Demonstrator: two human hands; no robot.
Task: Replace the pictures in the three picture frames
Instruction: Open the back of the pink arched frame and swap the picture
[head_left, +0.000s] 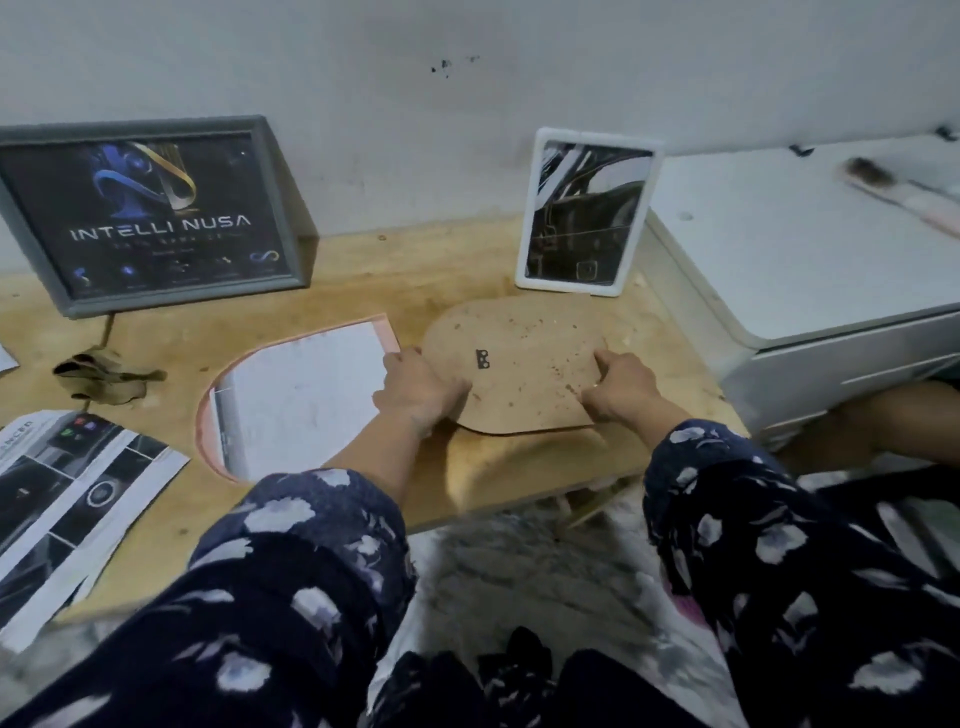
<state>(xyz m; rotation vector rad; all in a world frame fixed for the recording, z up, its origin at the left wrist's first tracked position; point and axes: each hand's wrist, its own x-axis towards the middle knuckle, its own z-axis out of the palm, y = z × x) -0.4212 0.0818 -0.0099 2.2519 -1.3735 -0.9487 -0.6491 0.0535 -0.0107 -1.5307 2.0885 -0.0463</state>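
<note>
Left hand: left hand (415, 389) grips the left edge of the backing board (519, 374), fingers curled over the rim, thumb side toward the pink frame.
Right hand: right hand (621, 384) holds the board's right edge at its lower corner, fingers bent round it; both hands are clamped on the same piece.
Backing board: brown, speckled, rounded at the corners, a small black hanger clip near its middle; its near edge looks lifted off the wooden table (415, 270), judging by the shadow beneath.
Pink frame: pink arched frame (205, 415) lies flat at nine o'clock of the board, just beside the left hand, face down with a white sheet (306, 395) in its opening.
Other frames: grey frame (150, 213) with a dark poster stands against the wall at ten o'clock; white frame (589, 213) stands at one o'clock, just behind the board.
Loose print: printed page (78, 493) lies at eight o'clock, well apart from the board.
Beside: white printer (810, 249) at three o'clock.
Step in hand: likely closing up the pink frame, with its back held ready.
Next move: carry the board toward nine o'clock, match its arch to the frame's curved end, lower it flat over the sheet without shifting the paper, then press the edges home.
</note>
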